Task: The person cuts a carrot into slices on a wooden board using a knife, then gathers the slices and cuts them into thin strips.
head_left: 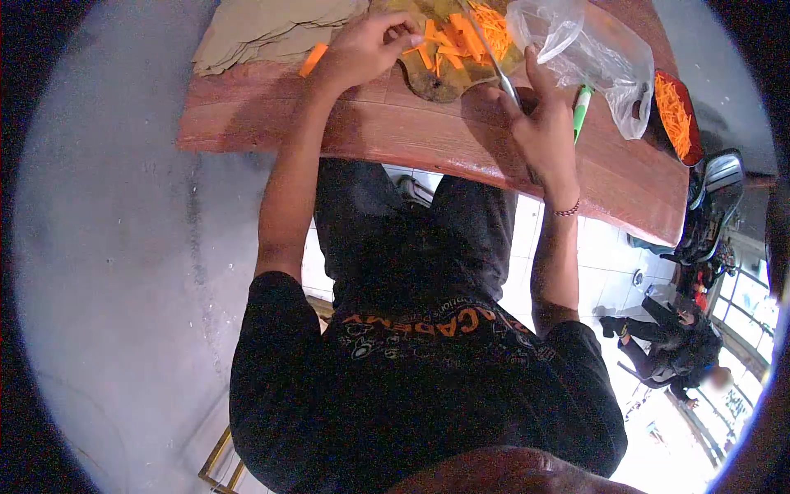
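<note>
My right hand (543, 115) is wrapped round the handle of a knife (492, 62), its blade pointing away over the cutting board (432, 85). My left hand (374, 48) is at the board's left side, fingers bent and pressed together on a carrot piece (417, 39). Cut carrot sticks (448, 41) lie on the board between the hands. Beyond the blade sits a heap of thinner carrot strips (491, 29). One more carrot piece (313, 59) rests on the table left of my left wrist.
A clear plastic bag (609, 53) lies right of the board, near a green-handled tool (582, 111). At the table's right edge is a red container (694, 150) of carrot strips. Brown sheets (271, 33) cover the far left of the wooden table (387, 123). Another person (675, 346) sits at right.
</note>
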`<state>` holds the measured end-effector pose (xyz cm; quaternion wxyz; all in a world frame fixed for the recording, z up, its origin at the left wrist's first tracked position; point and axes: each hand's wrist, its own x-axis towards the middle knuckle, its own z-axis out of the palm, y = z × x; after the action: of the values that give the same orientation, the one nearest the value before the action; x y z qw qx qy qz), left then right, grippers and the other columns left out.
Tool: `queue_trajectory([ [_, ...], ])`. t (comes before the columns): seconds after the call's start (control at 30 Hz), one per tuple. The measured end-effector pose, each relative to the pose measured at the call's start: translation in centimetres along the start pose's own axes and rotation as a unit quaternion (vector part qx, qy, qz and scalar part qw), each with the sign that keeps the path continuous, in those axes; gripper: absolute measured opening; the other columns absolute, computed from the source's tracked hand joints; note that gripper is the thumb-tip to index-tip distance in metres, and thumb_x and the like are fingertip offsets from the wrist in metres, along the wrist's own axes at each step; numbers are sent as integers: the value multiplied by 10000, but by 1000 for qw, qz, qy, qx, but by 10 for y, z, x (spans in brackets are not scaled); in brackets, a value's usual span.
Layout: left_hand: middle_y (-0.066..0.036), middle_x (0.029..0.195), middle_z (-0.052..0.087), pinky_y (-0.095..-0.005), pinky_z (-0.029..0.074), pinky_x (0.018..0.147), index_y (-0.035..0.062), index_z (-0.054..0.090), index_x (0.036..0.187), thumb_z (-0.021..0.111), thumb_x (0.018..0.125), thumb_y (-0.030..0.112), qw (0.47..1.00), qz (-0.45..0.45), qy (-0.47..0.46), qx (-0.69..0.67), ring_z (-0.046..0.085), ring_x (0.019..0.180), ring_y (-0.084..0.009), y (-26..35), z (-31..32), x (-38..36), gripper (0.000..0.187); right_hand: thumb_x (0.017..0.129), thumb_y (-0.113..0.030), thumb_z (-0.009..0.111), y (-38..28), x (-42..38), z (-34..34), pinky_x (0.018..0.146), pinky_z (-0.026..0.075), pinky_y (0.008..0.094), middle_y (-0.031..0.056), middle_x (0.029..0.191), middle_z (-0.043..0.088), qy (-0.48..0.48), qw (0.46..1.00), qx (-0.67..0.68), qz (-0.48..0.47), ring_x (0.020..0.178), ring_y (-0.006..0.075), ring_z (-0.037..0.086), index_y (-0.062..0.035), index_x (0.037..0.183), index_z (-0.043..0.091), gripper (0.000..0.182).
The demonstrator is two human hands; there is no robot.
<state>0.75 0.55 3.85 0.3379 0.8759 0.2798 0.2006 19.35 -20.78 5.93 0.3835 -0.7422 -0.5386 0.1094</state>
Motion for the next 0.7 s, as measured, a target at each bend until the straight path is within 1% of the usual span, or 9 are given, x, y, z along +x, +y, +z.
queue_trajectory([
  [0.1, -115, 907, 703, -370, 526, 742, 59, 678, 994, 651, 917, 331, 996, 82, 11, 40, 681, 821, -277, 1, 2, 0, 284, 861, -281, 702, -2, -1, 0, 725, 552, 423, 185, 861, 720, -6, 1000, 17, 11, 796, 350, 714, -69, 1455, 424, 689],
  [0.17, -123, 922, 704, -367, 524, 776, 63, 676, 1028, 659, 922, 342, 990, 106, 35, 81, 675, 835, -265, -9, 4, 5, 299, 861, -283, 703, -7, -1, -1, 719, 551, 419, 187, 850, 718, -14, 1000, 22, 16, 791, 342, 716, -66, 1447, 437, 679],
  [0.23, -132, 937, 704, -365, 523, 811, 67, 673, 1062, 666, 927, 353, 982, 130, 60, 123, 670, 850, -253, -13, 2, 6, 317, 870, -145, 738, -17, 1, -3, 751, 538, 296, 190, 977, 732, -34, 998, 9, 45, 869, 191, 711, -19, 1471, 392, 705],
  [0.3, -134, 963, 703, -378, 521, 827, 70, 666, 1082, 666, 926, 355, 997, -13, 57, 53, 675, 882, -268, -13, -1, 5, 325, 875, -145, 735, -18, 1, -3, 747, 537, 292, 180, 964, 733, -33, 998, 15, 54, 859, 181, 706, -21, 1473, 392, 700],
  [0.4, -143, 999, 699, -374, 523, 826, 65, 662, 1090, 660, 935, 325, 997, -41, 66, 19, 679, 910, -284, -10, -9, -7, 302, 887, -146, 726, -16, -2, 0, 720, 534, 284, 161, 937, 734, -33, 996, 42, 66, 819, 154, 688, -26, 1481, 379, 698],
  [0.43, -143, 999, 699, -374, 523, 826, 65, 662, 1090, 660, 935, 325, 997, -42, 66, 19, 679, 910, -284, -16, -5, -12, 302, 894, -147, 721, -15, -3, 2, 698, 532, 278, 151, 923, 734, -33, 995, 63, 66, 788, 137, 676, -28, 1488, 367, 702],
  [0.5, -103, 943, 696, -441, 483, 856, 95, 693, 1023, 651, 904, 341, 988, 65, 121, 66, 628, 965, -320, -26, 8, -25, 277, 879, -206, 725, -13, -7, 7, 675, 526, 316, 160, 840, 708, -34, 991, 101, 78, 730, 176, 668, -15, 1469, 393, 704],
  [0.6, -71, 961, 697, -429, 461, 883, 120, 701, 1018, 655, 896, 326, 964, 147, 164, 147, 608, 1029, -288, -21, 19, -37, 244, 869, -257, 728, -17, -11, 10, 648, 519, 343, 169, 767, 687, -43, 981, 156, 109, 681, 200, 659, 7, 1453, 409, 715],
  [0.7, -33, 978, 699, -437, 413, 921, 136, 702, 1024, 653, 896, 307, 968, 91, 141, 187, 589, 1070, -241, 5, 25, -55, 219, 877, -245, 724, -21, -13, 12, 644, 519, 321, 168, 782, 697, -47, 972, 190, 133, 688, 176, 660, 17, 1460, 391, 720],
])
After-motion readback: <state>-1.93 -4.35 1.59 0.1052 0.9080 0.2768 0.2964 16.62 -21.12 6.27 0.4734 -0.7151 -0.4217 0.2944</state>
